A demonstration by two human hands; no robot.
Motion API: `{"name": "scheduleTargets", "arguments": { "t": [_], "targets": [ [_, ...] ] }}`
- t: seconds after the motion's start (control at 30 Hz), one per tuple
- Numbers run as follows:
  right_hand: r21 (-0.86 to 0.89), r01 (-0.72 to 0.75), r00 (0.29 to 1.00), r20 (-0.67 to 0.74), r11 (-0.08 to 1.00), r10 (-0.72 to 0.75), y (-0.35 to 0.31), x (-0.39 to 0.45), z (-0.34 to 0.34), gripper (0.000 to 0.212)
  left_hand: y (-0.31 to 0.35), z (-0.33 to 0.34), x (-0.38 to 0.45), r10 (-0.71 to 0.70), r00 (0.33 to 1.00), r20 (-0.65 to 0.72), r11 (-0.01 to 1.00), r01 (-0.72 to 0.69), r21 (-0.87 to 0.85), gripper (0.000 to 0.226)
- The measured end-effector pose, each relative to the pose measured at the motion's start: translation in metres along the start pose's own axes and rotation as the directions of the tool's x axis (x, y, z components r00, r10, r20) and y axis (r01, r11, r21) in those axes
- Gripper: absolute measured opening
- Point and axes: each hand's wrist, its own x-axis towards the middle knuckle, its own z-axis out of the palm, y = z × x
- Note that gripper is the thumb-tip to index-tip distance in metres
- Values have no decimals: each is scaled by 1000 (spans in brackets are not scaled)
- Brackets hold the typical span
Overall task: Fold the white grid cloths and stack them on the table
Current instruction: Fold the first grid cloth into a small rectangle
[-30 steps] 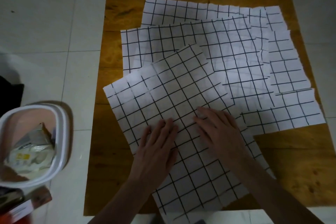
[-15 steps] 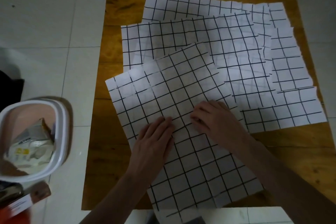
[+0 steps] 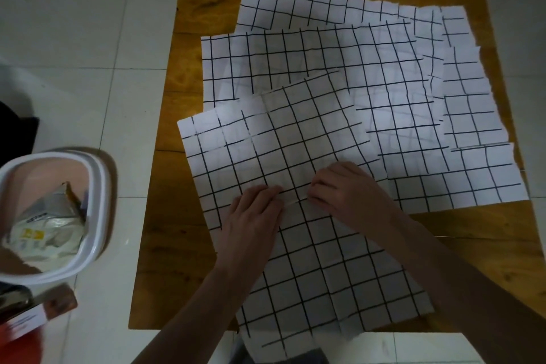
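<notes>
Several white grid cloths lie spread and overlapping on the wooden table (image 3: pixel 183 260). The top grid cloth (image 3: pixel 295 139) lies slanted at the near side, and its near edge hangs over the table's front. Both hands sit at its middle. My left hand (image 3: pixel 254 216) has its fingertips curled into the fabric. My right hand (image 3: pixel 345 189) has its fingers bent under, pinching the cloth. A small raised ridge of cloth (image 3: pixel 291 201) stands between the two hands. Underneath, a larger grid cloth (image 3: pixel 384 74) and further ones (image 3: pixel 478 115) reach to the far and right edges.
A white bin (image 3: pixel 97 227) with crumpled packaging inside stands on the tiled floor left of the table. A small box (image 3: pixel 26 322) lies near it at the lower left. Bare wood shows along the table's left side and at its near right corner.
Both hands have gone from lying flat on the top cloth to curling their fingers and gathering a ridge of fabric between them. The cloth's near edge has slid slightly toward me.
</notes>
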Motion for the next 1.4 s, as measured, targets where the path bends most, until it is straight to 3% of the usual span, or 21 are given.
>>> {"name": "scheduleTargets", "arguments": {
  "t": [0.23, 0.5, 0.67, 0.77, 0.93, 1.03, 1.13, 1.23, 1.4],
  "targets": [
    [-8, -4, 999, -41, 1000, 3, -9, 2, -14, 16, 2, -16, 2, -11, 998, -55, 997, 7, -72, 19],
    [152, -58, 996, -63, 987, 68, -15, 8, -62, 18, -11, -83, 30, 228, 972, -61, 967, -233, -100, 12],
    [113, -78, 994, -72, 991, 86, 3, 29, -104, 22, -32, -134, 61, 409, 911, 47, 912, -408, -42, 22],
    [47, -25, 998, -60, 999, 28, 15, 45, -136, 21, -44, -165, 80, 431, 897, 103, 902, -429, -41, 27],
    [-67, 16, 999, 42, 998, -13, 32, 57, -175, 14, -46, -211, 110, 429, 902, 44, 902, -430, 36, 26],
    [-146, -29, 999, -22, 989, 26, 35, 52, -196, 16, -46, -229, 119, 443, 896, -14, 893, -440, 95, 27],
    [-239, -91, 988, -141, 967, 58, 28, 34, -214, 22, -52, -238, 113, 405, 912, -66, 910, -395, 126, 42],
    [-287, -112, 984, -165, 951, 66, 13, 12, -212, 29, -55, -235, 96, 390, 919, -62, 915, -379, 140, 69],
    [-237, -158, 986, -83, 959, 142, -5, -28, -168, 50, -58, -201, 59, 316, 937, 149, 944, -326, 49, 111]
  ]
}}
